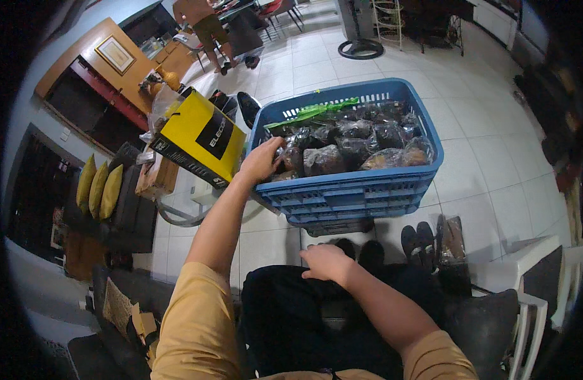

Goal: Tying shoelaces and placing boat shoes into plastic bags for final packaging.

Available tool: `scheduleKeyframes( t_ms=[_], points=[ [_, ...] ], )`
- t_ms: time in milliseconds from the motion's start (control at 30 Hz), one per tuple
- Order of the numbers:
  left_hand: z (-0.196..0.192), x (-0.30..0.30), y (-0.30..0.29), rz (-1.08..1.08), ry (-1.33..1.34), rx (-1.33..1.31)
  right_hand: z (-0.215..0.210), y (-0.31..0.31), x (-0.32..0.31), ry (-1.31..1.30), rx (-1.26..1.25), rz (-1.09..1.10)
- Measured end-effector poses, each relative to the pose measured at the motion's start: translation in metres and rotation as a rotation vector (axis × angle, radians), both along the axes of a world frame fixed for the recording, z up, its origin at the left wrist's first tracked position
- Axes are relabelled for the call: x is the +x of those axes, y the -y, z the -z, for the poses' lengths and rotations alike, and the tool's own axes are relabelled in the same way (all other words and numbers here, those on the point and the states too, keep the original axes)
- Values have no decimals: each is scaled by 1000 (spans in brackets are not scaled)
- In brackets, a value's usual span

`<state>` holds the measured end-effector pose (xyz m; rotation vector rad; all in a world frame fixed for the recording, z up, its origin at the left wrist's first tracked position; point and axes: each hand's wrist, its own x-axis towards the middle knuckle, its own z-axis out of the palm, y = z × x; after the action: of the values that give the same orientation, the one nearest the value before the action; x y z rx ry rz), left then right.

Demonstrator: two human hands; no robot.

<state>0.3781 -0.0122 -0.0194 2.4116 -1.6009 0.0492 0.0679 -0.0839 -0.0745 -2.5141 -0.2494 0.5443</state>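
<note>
A blue plastic crate (342, 184) stands in front of me, filled with several dark bundles wrapped in clear plastic. My left hand (261, 159) reaches over its near left corner. The fingers curl down onto a plastic-wrapped bundle (291, 158) there; the fingertips are partly hidden. Above my dark-clothed lap, my right hand (325, 261) hovers, holding nothing, with the thumb apart from the loosely bent fingers. A bright green plastic strip or bag (317, 111) lies across the bundles toward the crate's far left side.
Left of the crate stands a yellow and black box (206, 136). The crate rests on a dark base (339, 227). Dark shoes (419, 240) are on the tiled floor to the right, near a white chair (526, 269). Another person (203, 25) stands far back by a table.
</note>
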Motion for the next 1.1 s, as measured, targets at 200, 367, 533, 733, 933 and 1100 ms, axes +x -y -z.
scheduleKeyframes(
  t_ms=[200,367,533,733,933,1100],
  points=[
    [-10,-14,8,-11,-81,22,0,6,-5,78,18,-2],
    [-3,-5,8,-87,-53,175,-2,5,-5,41,21,-9],
    [-1,-4,6,-72,-25,137,-8,5,-4,-1,20,-10],
    [-4,-17,12,-357,100,61,-7,5,-3,-80,-7,-17],
    [-3,-9,1,-240,84,21,-4,2,1,-88,-13,-29],
    [-28,-25,11,-321,25,128,0,3,2,-101,-5,-23]
  ],
)
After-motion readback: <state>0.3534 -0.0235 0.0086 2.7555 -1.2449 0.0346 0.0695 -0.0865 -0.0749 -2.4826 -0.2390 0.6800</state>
